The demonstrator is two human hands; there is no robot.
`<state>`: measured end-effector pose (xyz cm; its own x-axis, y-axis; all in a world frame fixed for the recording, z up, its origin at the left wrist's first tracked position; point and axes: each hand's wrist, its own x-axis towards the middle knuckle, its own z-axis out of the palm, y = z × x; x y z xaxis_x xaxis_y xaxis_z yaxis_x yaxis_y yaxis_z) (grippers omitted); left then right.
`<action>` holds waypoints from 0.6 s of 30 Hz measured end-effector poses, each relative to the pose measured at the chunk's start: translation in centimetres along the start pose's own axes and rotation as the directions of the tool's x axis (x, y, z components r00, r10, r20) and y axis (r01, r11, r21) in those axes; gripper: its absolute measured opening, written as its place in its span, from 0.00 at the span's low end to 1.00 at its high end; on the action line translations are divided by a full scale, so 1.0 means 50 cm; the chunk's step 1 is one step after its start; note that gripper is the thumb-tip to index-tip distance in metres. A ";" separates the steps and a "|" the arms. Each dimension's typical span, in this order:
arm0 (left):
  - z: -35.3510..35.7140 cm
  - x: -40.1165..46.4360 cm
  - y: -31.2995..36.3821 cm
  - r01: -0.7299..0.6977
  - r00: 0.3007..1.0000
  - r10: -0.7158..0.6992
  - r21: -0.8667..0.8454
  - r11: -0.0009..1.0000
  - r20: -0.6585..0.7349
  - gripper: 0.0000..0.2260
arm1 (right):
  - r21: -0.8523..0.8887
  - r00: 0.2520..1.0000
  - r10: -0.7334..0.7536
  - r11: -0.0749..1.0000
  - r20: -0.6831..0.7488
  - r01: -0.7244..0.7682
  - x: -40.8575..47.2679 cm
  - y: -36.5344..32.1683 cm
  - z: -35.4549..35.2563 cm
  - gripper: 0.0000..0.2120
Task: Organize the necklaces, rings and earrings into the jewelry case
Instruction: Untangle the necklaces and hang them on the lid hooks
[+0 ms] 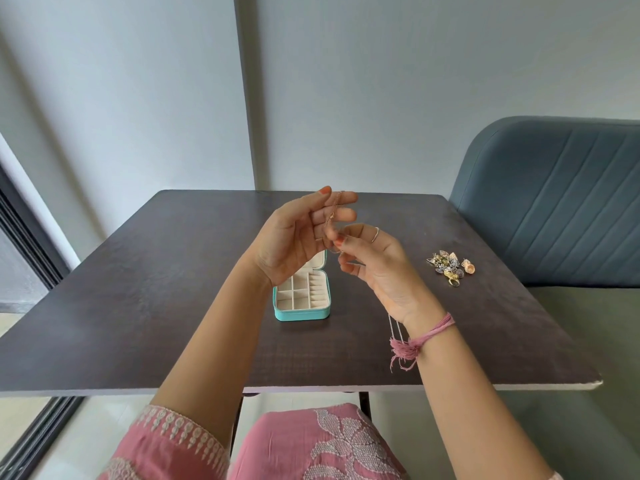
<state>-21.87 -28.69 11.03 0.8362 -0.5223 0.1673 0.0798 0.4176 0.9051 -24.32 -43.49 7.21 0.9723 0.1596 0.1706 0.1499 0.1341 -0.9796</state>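
Note:
A small teal jewelry case (pixel 302 314) lies open on the dark table (pixel 156 289), its cream compartments showing. Above it my left hand (pixel 298 233) pinches the top of a thin rose-gold necklace (pixel 333 213) between thumb and fingers. My right hand (pixel 375 268) grips the same chain lower down, just right of the left palm. A fine silver chain (pixel 393 329) hangs by my right wrist; what holds it is hidden. A heap of earrings and rings (pixel 450 268) sits on the table to the right, apart from both hands.
A blue-grey padded chair (pixel 554 202) stands at the table's right side. A grey wall rises behind the table. The case's lid is hidden behind my left hand. My knee in pink cloth (pixel 322 445) shows below the table's front edge.

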 end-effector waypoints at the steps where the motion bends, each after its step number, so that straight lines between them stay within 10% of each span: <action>1: -0.001 0.000 0.002 0.006 1.000 -0.006 0.017 1.000 -0.003 0.16 | -0.045 1.000 -0.005 0.999 0.013 0.006 -0.001 -0.003 -0.002 0.07; 18: 0.004 -0.008 0.010 0.056 0.993 -0.086 0.309 0.949 0.083 0.17 | -0.157 0.986 -0.159 0.974 0.052 0.165 0.014 -0.061 -0.055 0.11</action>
<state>-22.26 -28.42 11.47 0.7781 -0.6163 0.1212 -0.0454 0.1372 0.9895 -23.61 -46.46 10.05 0.9255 0.1872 0.3293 0.3345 0.0038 -0.9424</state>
